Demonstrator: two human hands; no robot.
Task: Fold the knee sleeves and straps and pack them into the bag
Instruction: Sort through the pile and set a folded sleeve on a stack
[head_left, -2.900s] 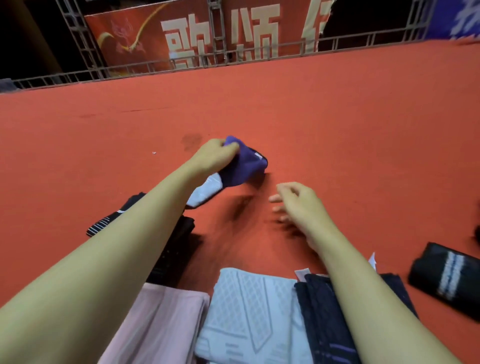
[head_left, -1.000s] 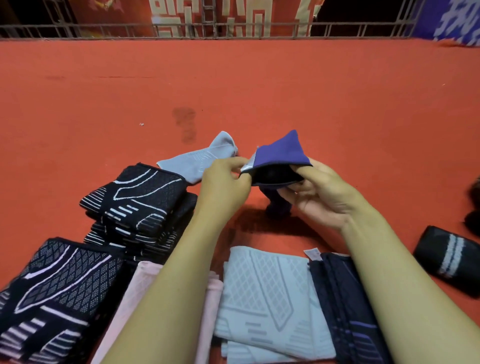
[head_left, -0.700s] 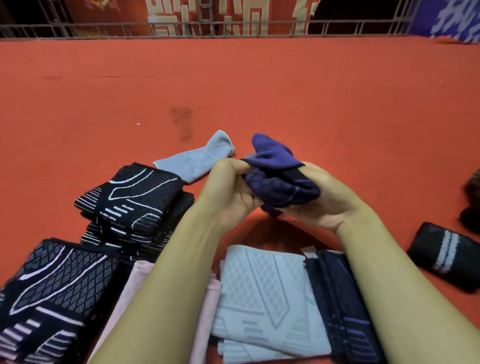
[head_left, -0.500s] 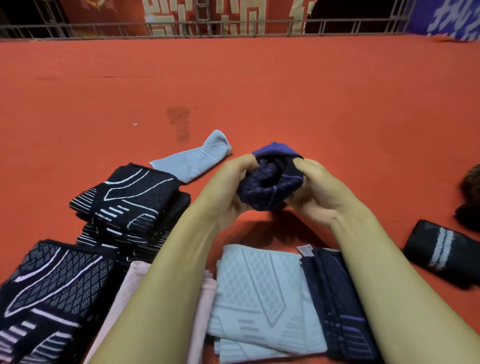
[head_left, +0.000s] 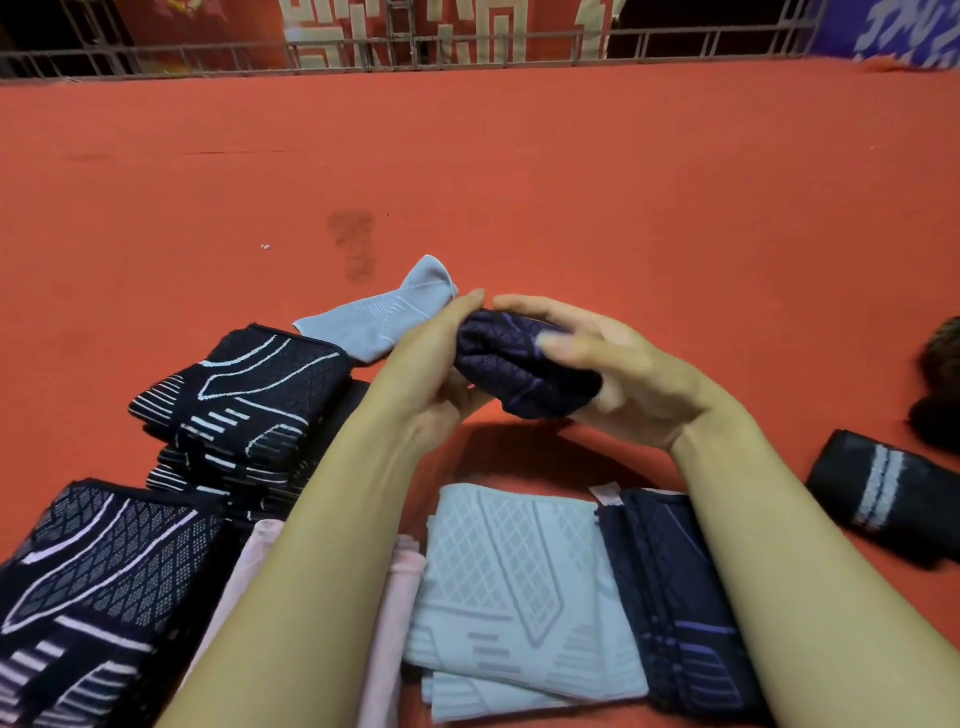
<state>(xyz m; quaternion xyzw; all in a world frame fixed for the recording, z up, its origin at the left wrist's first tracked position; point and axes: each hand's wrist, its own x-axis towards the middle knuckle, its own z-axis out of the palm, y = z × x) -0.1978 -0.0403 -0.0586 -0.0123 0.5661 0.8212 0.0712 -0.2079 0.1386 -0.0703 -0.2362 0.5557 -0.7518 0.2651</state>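
A dark purple knee sleeve (head_left: 524, 364), bundled into a small roll, sits between both hands above the red carpet. My left hand (head_left: 431, 364) cups its left end with the fingers laid along it. My right hand (head_left: 623, 379) wraps over its top and right side, fingers blurred. Below my arms lie folded sleeves: a pale grey one (head_left: 519, 587), a navy one (head_left: 675, 597) and a pink one (head_left: 395, 597). No bag is in view.
Black sleeves with white lines are stacked at the left (head_left: 249, 395) and lower left (head_left: 93, 587). A light grey sleeve (head_left: 379, 317) lies unfolded behind my left hand. A rolled black strap (head_left: 883, 493) rests at the right. A metal railing (head_left: 467, 47) borders the red carpet (head_left: 623, 182).
The purple sleeve went from an open flap held between the hands to a compact roll. Both hands have closed in around it and lowered slightly.
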